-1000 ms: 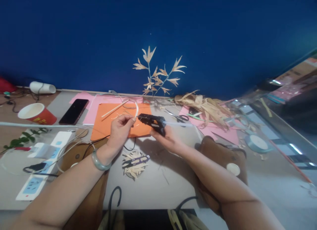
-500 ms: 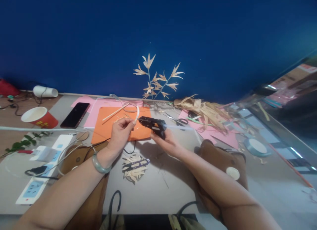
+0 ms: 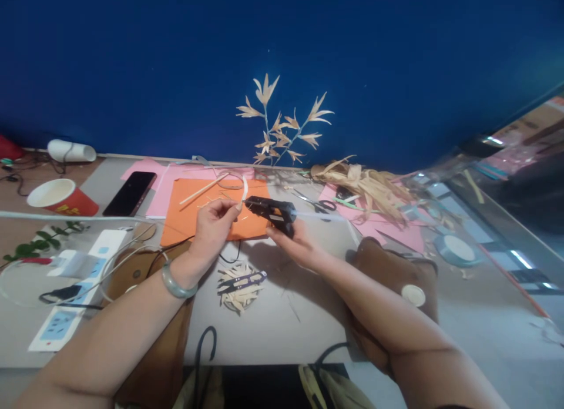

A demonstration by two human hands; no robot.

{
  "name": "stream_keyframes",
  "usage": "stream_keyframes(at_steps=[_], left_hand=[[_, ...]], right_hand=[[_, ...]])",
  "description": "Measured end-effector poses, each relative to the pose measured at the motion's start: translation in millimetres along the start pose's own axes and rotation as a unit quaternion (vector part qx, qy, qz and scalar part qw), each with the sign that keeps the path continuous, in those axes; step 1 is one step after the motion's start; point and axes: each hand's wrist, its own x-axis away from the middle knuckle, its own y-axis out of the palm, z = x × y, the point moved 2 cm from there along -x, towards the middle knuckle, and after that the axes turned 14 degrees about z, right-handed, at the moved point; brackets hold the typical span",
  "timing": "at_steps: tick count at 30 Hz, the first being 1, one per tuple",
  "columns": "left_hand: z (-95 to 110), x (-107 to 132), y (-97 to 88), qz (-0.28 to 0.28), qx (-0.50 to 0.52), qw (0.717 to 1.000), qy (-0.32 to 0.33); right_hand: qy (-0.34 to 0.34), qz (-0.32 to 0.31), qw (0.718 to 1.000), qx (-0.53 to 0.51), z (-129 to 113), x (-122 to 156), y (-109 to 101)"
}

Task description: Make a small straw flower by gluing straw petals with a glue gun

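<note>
Near the middle of the table [image 3: 273,338], toward its back edge, the left grip [image 3: 215,227] is pinched, thumb against forefinger, on the lower end of a pale curved strip [image 3: 245,188] that stands up from the fingertips. The right grip [image 3: 299,241] is wrapped around the handle of a black glue gun [image 3: 279,215], whose nozzle points left and sits just beside the pinched end; whether the two touch is too small to tell. A clear stick [image 3: 315,214] juts from the back of the gun. Both grips are raised near an orange sheet [image 3: 174,230], which overlaps pink paper [image 3: 156,197] at the back edge. Between the orange sheet and the near edge lies a rounded pile of pale snippets [image 3: 240,303], with dark thread snips [image 3: 242,281] resting across it. At the back edge, right of centre, are scissors [image 3: 326,206] and a bundle of dried husks [image 3: 365,188]; a branch with pale star-shaped flowers [image 3: 282,127] stands against the blue wall [image 3: 132,74]. Toward the left edge are a phone [image 3: 130,194], a red cup [image 3: 74,203] and, nearer the front left corner, a white power strip [image 3: 57,329].
</note>
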Motion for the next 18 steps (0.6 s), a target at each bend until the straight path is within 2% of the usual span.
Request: stream_keyframes(at_steps=[3, 9, 18], left_hand=[[-0.1, -0.2, -0.4, 0.005, -0.007, 1.0, 0.011], [-2.9, -1.3, -0.6, 0.011, -0.008, 1.0, 0.002], [-8.1, -3.8, -2.3, 0.005, -0.004, 1.0, 0.023]], right_hand=[[0.007, 0.014, 1.0, 0.006, 1.2, -0.5, -0.4], [0.007, 0.006, 1.0, -0.006, -2.0, -0.3, 0.2], [0.005, -0.004, 1.0, -0.001, 1.6, -1.8, 0.1]])
